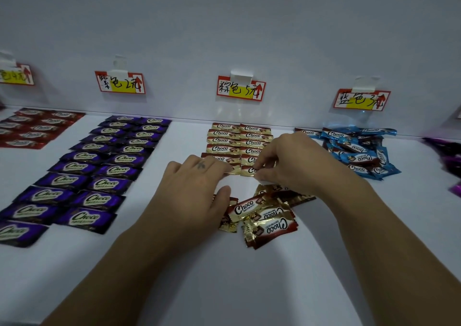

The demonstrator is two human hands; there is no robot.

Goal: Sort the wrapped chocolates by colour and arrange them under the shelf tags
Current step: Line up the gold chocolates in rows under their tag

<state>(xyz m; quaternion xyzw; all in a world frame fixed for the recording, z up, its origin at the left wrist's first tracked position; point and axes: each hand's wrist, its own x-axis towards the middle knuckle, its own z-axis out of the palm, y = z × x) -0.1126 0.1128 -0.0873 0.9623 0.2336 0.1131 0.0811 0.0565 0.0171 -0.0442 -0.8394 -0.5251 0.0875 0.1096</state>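
On the white surface (224, 275) the gold rows (239, 138) sit under the middle shelf tag (240, 88), the loose gold heap (264, 216) just nearer us; the left hand (197, 178) lies flat, fingers straight, at the left column's end; the right hand (294, 161) pinches one gold chocolate (247, 171) at the right column's foot; best square it against its neighbour, label up, before releasing; both hands cover the last row, and the tag's writing is hard to read.

White shelf (224, 275), red chocolates (32, 126) rowed at the back left corner, purple chocolates (99, 171) in two columns, gold chocolates (239, 138) in two columns mid-back, loose gold heap (264, 216) nearer the front, blue heap (359, 151) right back
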